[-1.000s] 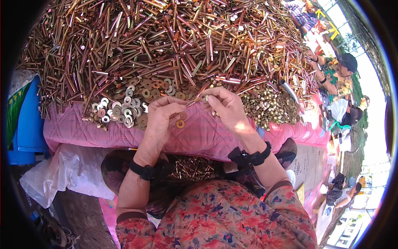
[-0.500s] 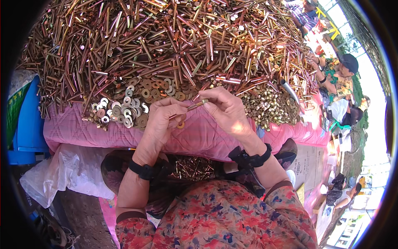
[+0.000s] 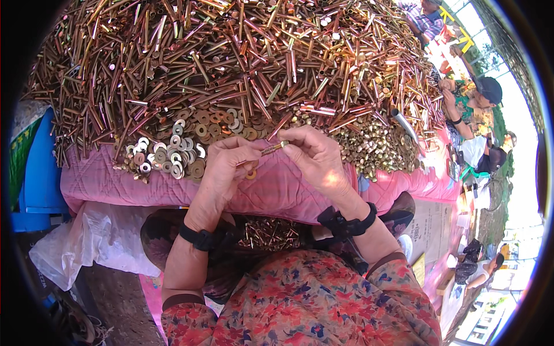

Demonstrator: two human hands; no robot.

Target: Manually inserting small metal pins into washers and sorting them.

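Observation:
Over the front of the pink quilted cloth, my left hand pinches a thin brass-coloured anchor bolt, which lies nearly level and slants up to the right. At its right end sits a small nut, with the thumb and fingers of my right hand closed on it. The bolt's other end is partly hidden in my left hand. Flat washers lie left of my left hand, and more spread behind it. A heap of small nuts lies beyond my right hand.
A large pile of metal bolts and sleeves fills the back. A grey metal tube stands out at the right. More bolts lie below the table edge. A blue bin stands left; a co-worker sits right.
My right fingers have shifted slightly around the nut, while my left hand stays almost in place. At the right, the co-worker's hands and arms have moved.

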